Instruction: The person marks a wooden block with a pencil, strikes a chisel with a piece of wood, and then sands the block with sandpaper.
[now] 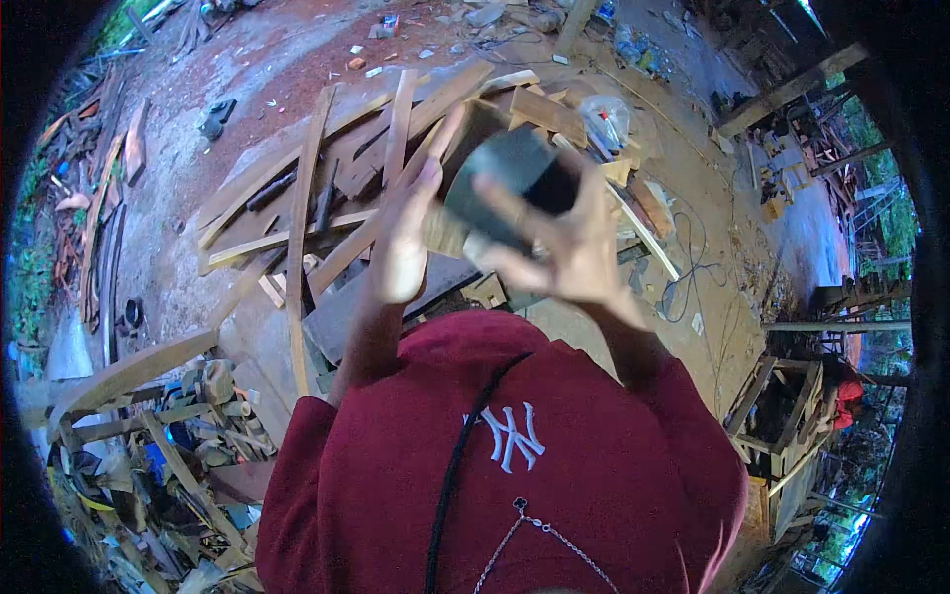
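Both hands are raised in front of my chest, smeared by motion. My right hand (574,243) has its fingers wrapped round a dark grey-green block-like thing (505,168), whose exact kind the blur hides. Behind and left of it shows a pale wooden block (445,233), partly covered by the dark thing. My left hand (408,247) lies along that block's left side, its fingers pointing up the edge and its thumb toward the dark thing.
Loose boards (307,208) and offcuts lie heaped on the dirt floor beyond my hands. A clear plastic bag (606,121) rests among them. A wooden frame (777,406) stands at right, cables (693,267) trail nearby, and a cluttered wooden rack (168,436) is at left.
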`<state>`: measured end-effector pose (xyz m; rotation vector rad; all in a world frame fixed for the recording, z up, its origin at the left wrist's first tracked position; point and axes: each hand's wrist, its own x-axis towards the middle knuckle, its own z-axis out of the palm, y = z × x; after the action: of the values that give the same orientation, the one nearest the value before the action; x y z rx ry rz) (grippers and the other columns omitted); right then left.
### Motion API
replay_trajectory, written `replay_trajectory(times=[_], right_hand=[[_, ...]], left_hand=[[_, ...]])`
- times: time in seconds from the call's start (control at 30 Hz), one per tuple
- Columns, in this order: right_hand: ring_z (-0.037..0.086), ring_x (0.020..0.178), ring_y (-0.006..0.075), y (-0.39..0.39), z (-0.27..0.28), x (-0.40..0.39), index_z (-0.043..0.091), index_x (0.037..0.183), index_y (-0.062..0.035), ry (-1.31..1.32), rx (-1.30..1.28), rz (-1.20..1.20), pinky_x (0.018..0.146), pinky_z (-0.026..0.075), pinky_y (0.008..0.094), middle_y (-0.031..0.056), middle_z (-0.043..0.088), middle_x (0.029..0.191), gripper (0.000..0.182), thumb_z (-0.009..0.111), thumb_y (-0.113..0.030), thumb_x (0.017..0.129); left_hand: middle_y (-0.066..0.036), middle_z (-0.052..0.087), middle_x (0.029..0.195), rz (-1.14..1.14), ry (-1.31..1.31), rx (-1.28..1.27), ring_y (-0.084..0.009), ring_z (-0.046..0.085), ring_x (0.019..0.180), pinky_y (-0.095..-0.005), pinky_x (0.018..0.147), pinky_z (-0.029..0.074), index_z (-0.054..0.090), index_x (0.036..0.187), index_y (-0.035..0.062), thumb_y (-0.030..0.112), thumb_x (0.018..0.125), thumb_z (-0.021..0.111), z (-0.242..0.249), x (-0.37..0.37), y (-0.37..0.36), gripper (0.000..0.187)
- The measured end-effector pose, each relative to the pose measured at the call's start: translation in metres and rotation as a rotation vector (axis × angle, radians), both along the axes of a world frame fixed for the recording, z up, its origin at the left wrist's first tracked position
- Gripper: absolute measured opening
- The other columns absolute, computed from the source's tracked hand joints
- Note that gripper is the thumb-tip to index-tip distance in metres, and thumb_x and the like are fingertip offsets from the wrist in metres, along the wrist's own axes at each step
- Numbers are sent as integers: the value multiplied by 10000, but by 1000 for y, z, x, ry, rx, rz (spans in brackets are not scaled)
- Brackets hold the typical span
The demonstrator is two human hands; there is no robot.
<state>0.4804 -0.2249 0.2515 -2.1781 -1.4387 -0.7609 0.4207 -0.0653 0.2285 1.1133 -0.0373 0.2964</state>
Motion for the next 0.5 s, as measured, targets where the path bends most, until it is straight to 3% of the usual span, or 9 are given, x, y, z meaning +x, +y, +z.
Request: replay_trajectory(times=[0.1,0.2,0.27,0.37,0.43,0.5], right_hand=[[494,885,316,-3,2,21,657,1022,-160,105,119,-103,686,489,408,193,453,979,457,658,-464,681],[502,894,330,4,-2,-5,658,1031,-176,76,102,268,781,462,414,222,454,1024,428,696,-391,662],[513,888,333,2,0,-2,661,1024,-168,44,-1,112,759,465,407,219,462,1037,425,687,-394,665],[519,853,321,2,-8,35,657,1030,-156,56,144,-88,736,469,398,207,470,1026,418,641,-418,704],[518,864,317,2,-8,26,663,1016,-155,65,142,1,748,463,401,187,478,1022,400,656,-394,696],[511,903,318,7,1,2,672,1002,-172,142,67,280,782,445,401,171,492,1001,378,656,-379,686]], left_hand=[[-93,293,1390,-1,-24,39,-174,333,1236,-306,1029,226,310,1331,-2,293,911,359,4,1,-1,516],[-96,317,1373,-10,-68,20,-175,350,1225,-305,1022,241,309,1333,2,300,913,358,6,5,-1,517],[-94,336,1358,-39,-12,-12,-167,358,1216,-300,1015,253,294,1339,3,301,919,352,8,4,0,518],[-94,352,1345,-78,46,-45,-161,365,1208,-296,1009,262,274,1347,5,305,927,341,5,0,-4,520],[-99,346,1348,-75,-12,-35,-168,359,1214,-298,1016,249,264,1352,8,309,931,335,3,4,-4,522],[-106,337,1354,-69,-73,-8,-173,347,1224,-301,1023,237,254,1355,7,309,933,333,-3,9,1,525]])
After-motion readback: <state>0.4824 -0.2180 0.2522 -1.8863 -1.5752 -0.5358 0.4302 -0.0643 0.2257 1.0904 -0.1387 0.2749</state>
